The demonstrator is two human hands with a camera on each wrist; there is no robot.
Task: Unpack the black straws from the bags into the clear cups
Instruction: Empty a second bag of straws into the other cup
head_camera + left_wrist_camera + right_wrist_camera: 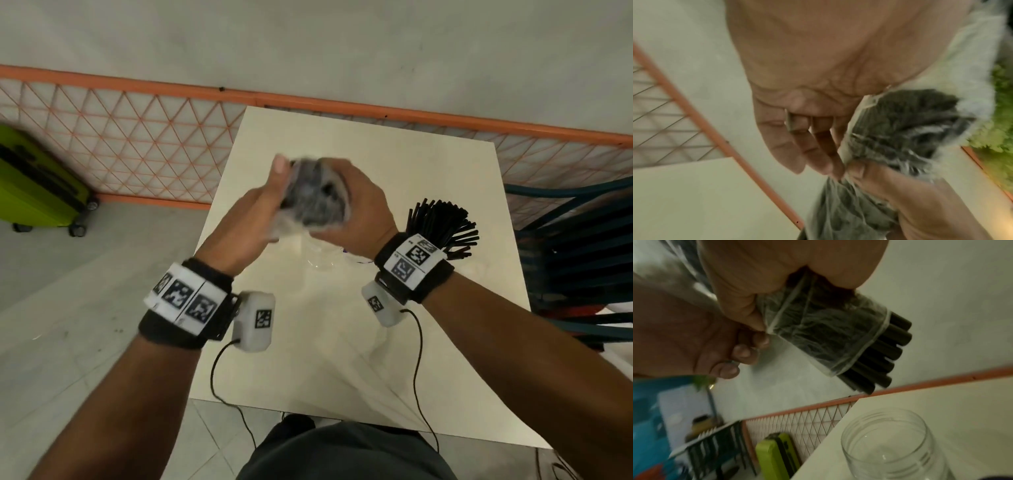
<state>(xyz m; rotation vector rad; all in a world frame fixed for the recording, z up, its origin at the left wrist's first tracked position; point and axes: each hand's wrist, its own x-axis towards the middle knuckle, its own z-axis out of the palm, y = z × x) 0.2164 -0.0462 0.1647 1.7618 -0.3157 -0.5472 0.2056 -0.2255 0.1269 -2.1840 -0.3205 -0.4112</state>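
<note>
Currently, the cream table (394,342) serves as the reference landmark. On the floor off the table's far-left corner stands a lime-green suitcase (37,185), against the orange lattice fence (137,137) that runs behind the table's far edge.

Above the table's centre, both hands hold one clear plastic bag (313,200) packed with black straws (892,344). The left hand (246,222) is on the bag's left side. Its thumb points up along the bag, and in the left wrist view its fingers (813,146) lie close together, only slightly bent, with their tips touching the crumpled plastic. Motion blur prevents a clear reading of whether these fingers pinch the film or merely rest on it. The right hand (356,212) wraps the bag from the right. In the right wrist view its thumb and curled fingers clamp round the bundle, and the open end of the bag points down toward the table with the straw ends protruding from it.

Directly beneath the bag, an empty clear cup (892,444) stands upright on the table, mouth upward.

Toward the table's right edge, just beyond the right wrist, a fanned bunch of loose straws (442,226) stands upright. Its container is hidden behind the wrist.

Beside the table's right edge stand stacked teal chairs (582,260).
</note>
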